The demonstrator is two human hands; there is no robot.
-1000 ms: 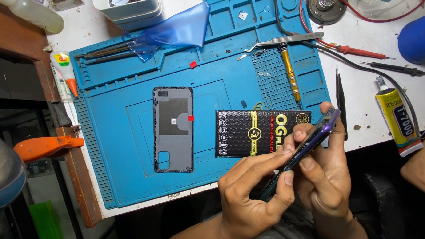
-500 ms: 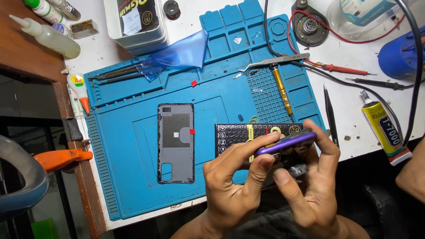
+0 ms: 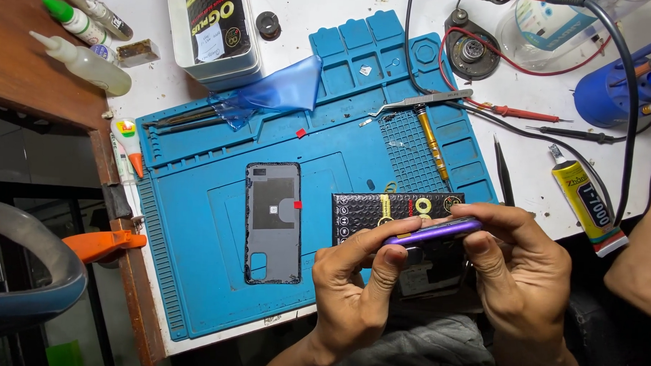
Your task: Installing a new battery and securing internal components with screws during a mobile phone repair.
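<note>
While the left hand (image 3: pixel 358 292) and right hand (image 3: pixel 521 273) are both gripping a purple phone (image 3: pixel 432 231) edge-on at lower centre of the frame, a grey back cover (image 3: pixel 273 223) is lying left of it on the blue repair mat (image 3: pixel 192 272).

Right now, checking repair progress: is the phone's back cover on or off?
Off: the back cover lies inside-up on the mat, apart from the phone.

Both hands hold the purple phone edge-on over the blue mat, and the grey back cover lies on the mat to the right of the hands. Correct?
Not quite. In the head view the grey back cover lies left of the hands, not right. The left hand and right hand do hold the purple phone edge-on over the blue mat.
</note>
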